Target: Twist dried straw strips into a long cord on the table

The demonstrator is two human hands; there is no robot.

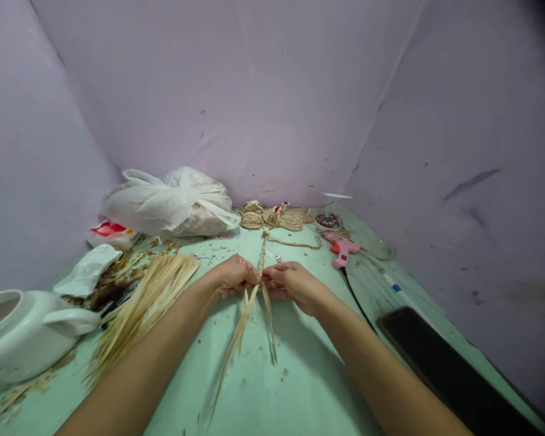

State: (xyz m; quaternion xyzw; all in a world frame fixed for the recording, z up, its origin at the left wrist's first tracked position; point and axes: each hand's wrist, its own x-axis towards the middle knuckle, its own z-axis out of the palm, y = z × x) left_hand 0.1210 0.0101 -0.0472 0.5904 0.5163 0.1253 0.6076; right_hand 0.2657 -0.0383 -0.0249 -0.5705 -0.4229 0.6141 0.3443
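A thin braid of dry straw-coloured fibre runs from the far part of the green table toward me, and its far length bends off to the right. My left hand pinches the braid's near end from the left. From the right, my right hand closes on the same spot, the fingertips of both hands almost meeting. Below them the loose fibre strands spread downward, a longer group on the left and a shorter one on the right. Exactly which strand each finger grips is hidden.
Left stand a bundle of dry strips, a white ceramic pot and a tied plastic bag. Coiled woven pieces lie at the back. To the right are a pink glue gun with its black cord and a dark flat slab.
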